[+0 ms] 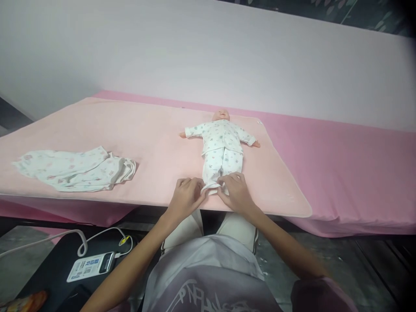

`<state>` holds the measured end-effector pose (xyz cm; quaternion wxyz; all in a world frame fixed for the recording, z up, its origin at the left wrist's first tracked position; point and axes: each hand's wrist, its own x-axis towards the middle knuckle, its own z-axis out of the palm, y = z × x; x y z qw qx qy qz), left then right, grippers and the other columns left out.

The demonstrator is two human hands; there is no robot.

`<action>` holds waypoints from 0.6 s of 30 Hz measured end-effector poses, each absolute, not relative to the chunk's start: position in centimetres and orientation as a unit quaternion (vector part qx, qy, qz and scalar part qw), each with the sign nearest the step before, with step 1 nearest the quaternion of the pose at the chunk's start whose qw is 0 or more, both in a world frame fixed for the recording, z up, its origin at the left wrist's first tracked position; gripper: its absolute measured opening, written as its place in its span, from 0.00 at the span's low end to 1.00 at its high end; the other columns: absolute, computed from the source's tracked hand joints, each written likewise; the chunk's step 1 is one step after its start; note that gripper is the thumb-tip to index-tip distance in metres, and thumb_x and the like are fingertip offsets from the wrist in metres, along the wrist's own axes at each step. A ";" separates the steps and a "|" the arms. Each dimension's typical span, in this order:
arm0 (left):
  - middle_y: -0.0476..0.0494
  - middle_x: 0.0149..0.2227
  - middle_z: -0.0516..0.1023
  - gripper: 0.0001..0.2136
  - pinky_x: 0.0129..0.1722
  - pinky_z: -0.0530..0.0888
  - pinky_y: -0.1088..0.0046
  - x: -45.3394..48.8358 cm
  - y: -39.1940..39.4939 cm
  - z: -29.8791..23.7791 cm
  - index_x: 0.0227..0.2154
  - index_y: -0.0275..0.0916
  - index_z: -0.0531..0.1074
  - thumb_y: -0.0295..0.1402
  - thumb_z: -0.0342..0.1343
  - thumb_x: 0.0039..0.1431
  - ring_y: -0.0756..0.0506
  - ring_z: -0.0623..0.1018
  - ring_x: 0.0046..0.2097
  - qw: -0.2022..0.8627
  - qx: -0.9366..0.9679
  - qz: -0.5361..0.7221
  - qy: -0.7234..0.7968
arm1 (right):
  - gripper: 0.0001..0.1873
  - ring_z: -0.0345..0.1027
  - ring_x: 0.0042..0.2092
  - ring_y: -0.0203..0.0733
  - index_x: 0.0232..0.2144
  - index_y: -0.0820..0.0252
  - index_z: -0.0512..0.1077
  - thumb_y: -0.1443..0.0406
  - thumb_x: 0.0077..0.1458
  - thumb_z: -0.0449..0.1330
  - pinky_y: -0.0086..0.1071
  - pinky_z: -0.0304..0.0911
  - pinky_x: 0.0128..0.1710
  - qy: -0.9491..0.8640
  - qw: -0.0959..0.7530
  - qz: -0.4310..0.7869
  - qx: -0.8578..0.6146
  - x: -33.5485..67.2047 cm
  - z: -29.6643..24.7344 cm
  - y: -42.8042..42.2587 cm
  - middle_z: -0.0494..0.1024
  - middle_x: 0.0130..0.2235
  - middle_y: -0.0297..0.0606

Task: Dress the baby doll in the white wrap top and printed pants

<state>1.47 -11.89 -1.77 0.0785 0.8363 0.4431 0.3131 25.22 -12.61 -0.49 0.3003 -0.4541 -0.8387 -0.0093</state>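
Cotton cuffs, in left hand and right hand, hide doll's feet.

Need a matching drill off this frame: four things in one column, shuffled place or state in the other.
1 doll
2 spare baby clothes
3 white device
4 left hand and right hand

A on the dark surface, lower left
B face up on the pink mat, arms spread
C heaped at the mat's left end
D pinching the trouser cuffs

Pairs: 1-B, 2-C, 3-A, 4-D

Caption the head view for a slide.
Left hand and right hand pinch the trouser cuffs of a doll on a pink mat.
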 end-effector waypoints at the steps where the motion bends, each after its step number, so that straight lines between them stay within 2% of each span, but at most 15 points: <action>1: 0.46 0.41 0.83 0.07 0.49 0.70 0.56 1.4 -12.1 -1.8 0.49 0.44 0.67 0.38 0.56 0.73 0.40 0.79 0.43 0.063 0.839 0.325 0.433 | 0.10 0.75 0.46 0.53 0.47 0.50 0.72 0.69 0.68 0.56 0.51 0.63 0.56 -0.832 0.314 -0.005 -0.457 25.2 -0.4 -12.8 0.83 0.42 0.38; 5: 0.45 0.42 0.84 0.08 0.49 0.71 0.54 0.9 -13.3 -1.7 0.50 0.46 0.68 0.36 0.57 0.71 0.39 0.80 0.42 0.017 0.844 0.315 0.434 | 0.10 0.75 0.46 0.53 0.49 0.49 0.71 0.67 0.67 0.59 0.51 0.65 0.52 -0.820 0.337 0.016 -0.463 26.1 -0.4 -15.1 0.82 0.42 0.38; 8: 0.42 0.42 0.83 0.10 0.47 0.71 0.53 0.5 -14.1 -1.7 0.50 0.46 0.69 0.34 0.57 0.68 0.36 0.80 0.43 0.023 0.842 0.275 0.464 | 0.14 0.74 0.51 0.59 0.52 0.48 0.70 0.63 0.66 0.63 0.54 0.66 0.52 -0.793 0.349 0.009 -0.499 27.8 -1.2 -17.0 0.80 0.49 0.43; 11: 0.38 0.47 0.82 0.12 0.46 0.71 0.53 0.7 -14.8 -1.5 0.51 0.45 0.69 0.33 0.57 0.66 0.34 0.78 0.47 0.016 0.838 0.278 0.470 | 0.16 0.72 0.54 0.62 0.55 0.48 0.68 0.61 0.67 0.64 0.56 0.68 0.52 -0.761 0.357 0.013 -0.542 29.9 -2.3 -17.9 0.77 0.53 0.47; 15: 0.33 0.56 0.79 0.16 0.51 0.71 0.51 3.4 -15.3 -0.9 0.55 0.43 0.69 0.39 0.60 0.67 0.32 0.76 0.54 0.014 0.852 0.314 0.418 | 0.11 0.73 0.52 0.59 0.52 0.49 0.69 0.64 0.68 0.61 0.55 0.70 0.51 -0.726 0.383 0.044 -0.570 31.4 -3.0 -17.8 0.77 0.50 0.45; 18: 0.34 0.57 0.78 0.15 0.52 0.69 0.51 6.9 -14.6 -0.6 0.56 0.44 0.69 0.42 0.58 0.71 0.32 0.75 0.55 0.022 0.869 0.286 0.403 | 0.08 0.74 0.44 0.55 0.48 0.50 0.70 0.65 0.68 0.58 0.51 0.72 0.46 -0.704 0.399 0.071 -0.583 31.3 -2.8 -17.7 0.77 0.42 0.41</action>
